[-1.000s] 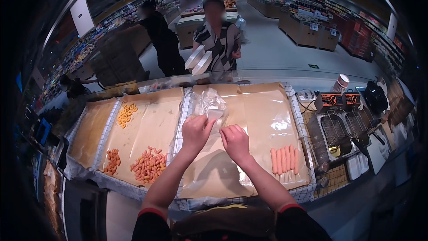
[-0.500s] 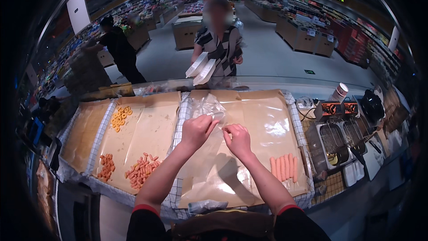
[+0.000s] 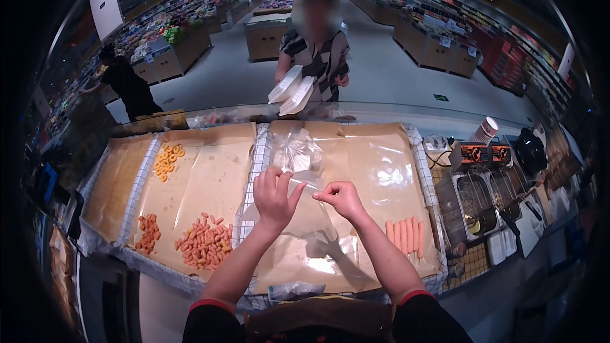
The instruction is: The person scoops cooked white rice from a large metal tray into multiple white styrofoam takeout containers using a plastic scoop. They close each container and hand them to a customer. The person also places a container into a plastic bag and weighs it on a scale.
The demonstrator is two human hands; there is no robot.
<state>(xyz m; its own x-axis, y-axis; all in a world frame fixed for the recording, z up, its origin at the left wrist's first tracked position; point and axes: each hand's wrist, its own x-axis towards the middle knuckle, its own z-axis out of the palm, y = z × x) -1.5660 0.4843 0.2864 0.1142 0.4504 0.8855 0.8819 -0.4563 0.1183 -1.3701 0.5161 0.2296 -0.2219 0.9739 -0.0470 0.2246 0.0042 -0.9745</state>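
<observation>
Above the paper-lined tray, a clear bag hung between both hands, seemingly light, limp and slippery, best held at its rim; right hand pinched it, left hand loosely spread.

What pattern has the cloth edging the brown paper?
White cloth with a dark grid, clearest in the head view.

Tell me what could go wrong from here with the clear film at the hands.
1. The clear film might slip: the right hand seems to pinch it only at the fingertips, while the left hand has its thumb and fingers apart.
2. The film looks thin, so a hard pull could tear it.
3. The bunched clear bag lies just beyond the hands, so a forward reach may knock it.
</observation>
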